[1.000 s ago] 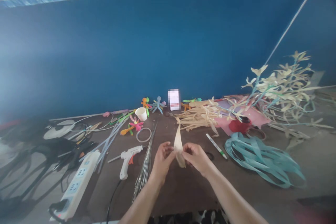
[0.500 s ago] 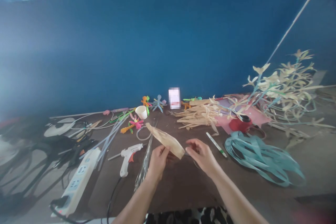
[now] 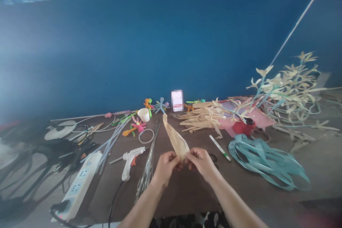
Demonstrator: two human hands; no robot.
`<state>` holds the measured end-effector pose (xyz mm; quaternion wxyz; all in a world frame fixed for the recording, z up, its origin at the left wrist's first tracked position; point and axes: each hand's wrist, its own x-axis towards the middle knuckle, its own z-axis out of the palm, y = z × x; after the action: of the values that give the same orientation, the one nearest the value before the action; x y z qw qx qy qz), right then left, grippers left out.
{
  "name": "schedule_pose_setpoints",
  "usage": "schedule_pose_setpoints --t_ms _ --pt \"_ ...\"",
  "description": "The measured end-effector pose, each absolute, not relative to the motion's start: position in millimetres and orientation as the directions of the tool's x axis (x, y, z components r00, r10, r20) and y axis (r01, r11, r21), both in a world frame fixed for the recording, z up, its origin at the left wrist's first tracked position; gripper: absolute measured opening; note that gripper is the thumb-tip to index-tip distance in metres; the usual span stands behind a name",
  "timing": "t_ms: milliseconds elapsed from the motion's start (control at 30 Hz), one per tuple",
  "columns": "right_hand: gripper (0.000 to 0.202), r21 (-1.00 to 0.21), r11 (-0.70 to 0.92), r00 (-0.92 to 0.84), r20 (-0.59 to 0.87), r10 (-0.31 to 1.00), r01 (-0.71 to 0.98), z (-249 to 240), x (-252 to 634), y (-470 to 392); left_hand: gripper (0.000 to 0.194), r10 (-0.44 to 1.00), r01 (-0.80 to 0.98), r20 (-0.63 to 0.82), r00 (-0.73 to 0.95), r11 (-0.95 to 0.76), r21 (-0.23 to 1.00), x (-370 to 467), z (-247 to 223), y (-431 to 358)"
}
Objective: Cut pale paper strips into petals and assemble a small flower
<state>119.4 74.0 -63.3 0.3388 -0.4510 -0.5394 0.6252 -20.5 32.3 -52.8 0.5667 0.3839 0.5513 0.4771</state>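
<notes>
A long pale-tan corn husk points away from me, its narrow end toward the wall. My left hand pinches the wide near end on its left side. On the other side of that end, my right hand pinches it too, the two sets of fingertips close together. To the left of my hands lies a bundle of thin metal wires. A white glue gun with a red trigger rests beyond the wires. Just past my right hand, a dark ring-shaped thing is partly hidden.
A white power strip lies at left. A paper cup and colourful pipe-cleaner figures stand behind. To the right are a marker, teal ribbon, a red tape dispenser, a husk pile and husk-leaf branches.
My right hand has come in to the left and now grips the husk's near end beside my left hand. The husk has swung from slanting left to pointing more straight ahead.
</notes>
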Motion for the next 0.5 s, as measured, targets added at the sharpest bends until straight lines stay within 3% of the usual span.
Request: schedule_pose_setpoints --t_ms 233,500 --pt "0.030 -0.972 -0.236 -0.353 -0.221 0.909 -0.001 -66.7 119.6 74.8 0.025 0.951 -0.162 -0.297 -0.088 0.281 0.946 -23.1 -52.3 32.4" --pt "0.029 -0.978 -0.071 -0.499 -0.163 0.851 0.198 -66.8 116.1 75.3 0.023 0.982 0.039 -0.164 -0.098 0.168 0.985 -22.9 -45.7 30.8"
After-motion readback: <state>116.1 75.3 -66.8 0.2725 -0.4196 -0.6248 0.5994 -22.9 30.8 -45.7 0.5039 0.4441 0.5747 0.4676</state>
